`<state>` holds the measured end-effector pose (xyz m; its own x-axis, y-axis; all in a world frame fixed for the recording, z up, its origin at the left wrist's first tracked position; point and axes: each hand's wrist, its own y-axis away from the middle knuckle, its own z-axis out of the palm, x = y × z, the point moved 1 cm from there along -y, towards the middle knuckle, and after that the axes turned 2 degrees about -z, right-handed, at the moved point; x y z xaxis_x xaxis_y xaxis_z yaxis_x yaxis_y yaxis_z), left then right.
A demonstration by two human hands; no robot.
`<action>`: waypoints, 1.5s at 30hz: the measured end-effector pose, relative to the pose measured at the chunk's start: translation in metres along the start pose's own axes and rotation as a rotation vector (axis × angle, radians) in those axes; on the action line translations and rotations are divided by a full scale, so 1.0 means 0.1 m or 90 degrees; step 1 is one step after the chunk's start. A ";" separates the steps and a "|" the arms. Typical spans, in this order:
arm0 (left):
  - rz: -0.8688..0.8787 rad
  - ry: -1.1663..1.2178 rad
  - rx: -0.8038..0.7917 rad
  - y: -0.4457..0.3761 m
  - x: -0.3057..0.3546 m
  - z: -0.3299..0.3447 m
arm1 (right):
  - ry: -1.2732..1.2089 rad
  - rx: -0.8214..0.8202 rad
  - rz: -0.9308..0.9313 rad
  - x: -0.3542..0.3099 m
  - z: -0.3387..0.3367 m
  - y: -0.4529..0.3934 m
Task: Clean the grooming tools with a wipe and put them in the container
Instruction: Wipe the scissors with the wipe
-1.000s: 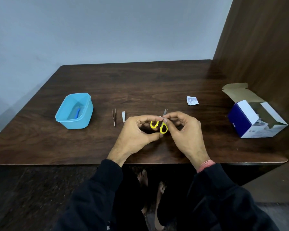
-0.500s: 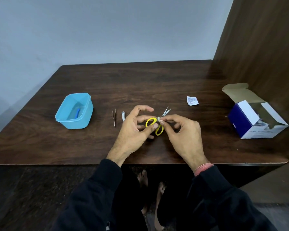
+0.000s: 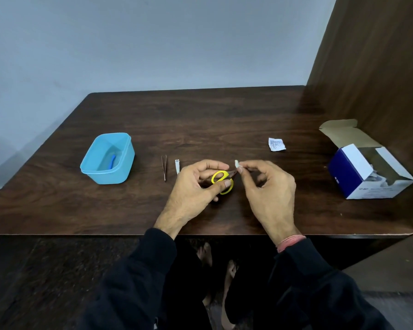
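— Dark wood grain is seen across the table [image 3: 129, 210], with a pale wall behind and a wooden panel at the right. What is found nearest the front edge?

— Black sleeves are seen there, and above them the two hands. The yellow-handled scissors [image 3: 222, 182] are gripped by the left hand [image 3: 196, 186], with the thumb laid over one loop and the fingers curled round the other. The blades are pointed toward the right hand and are mostly hidden.

— And the right hand [image 3: 270, 189]?

— A small folded wipe [image 3: 237, 163] is pinched between its thumb and forefinger, just beside the scissor tips; whether the two are touching cannot be told. The other fingers are curled loosely.

— What is laid farther back?

— Just left of the left hand, a nail clipper [image 3: 177, 166] and tweezers [image 3: 164, 167] are laid side by side on the wood, apart from each other. Farther left, a blue container [image 3: 126, 160] is stood open, with a small blue item [image 3: 112, 161] inside. Behind the right hand, a torn white sachet [image 3: 276, 144] is seen, and at the far right an opened blue-and-white box [image 3: 343, 177].
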<state>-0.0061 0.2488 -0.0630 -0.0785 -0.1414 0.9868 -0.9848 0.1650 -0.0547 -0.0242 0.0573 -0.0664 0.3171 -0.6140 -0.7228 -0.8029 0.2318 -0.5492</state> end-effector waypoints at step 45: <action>0.006 0.061 -0.021 -0.01 -0.02 -0.03 | 0.047 -0.037 -0.106 0.04 0.03 0.02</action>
<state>-0.0046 0.2517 -0.0649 -0.0712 -0.0465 0.9964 -0.9783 0.1983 -0.0606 -0.0233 0.0574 -0.0718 0.4115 -0.6947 -0.5899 -0.7714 0.0792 -0.6314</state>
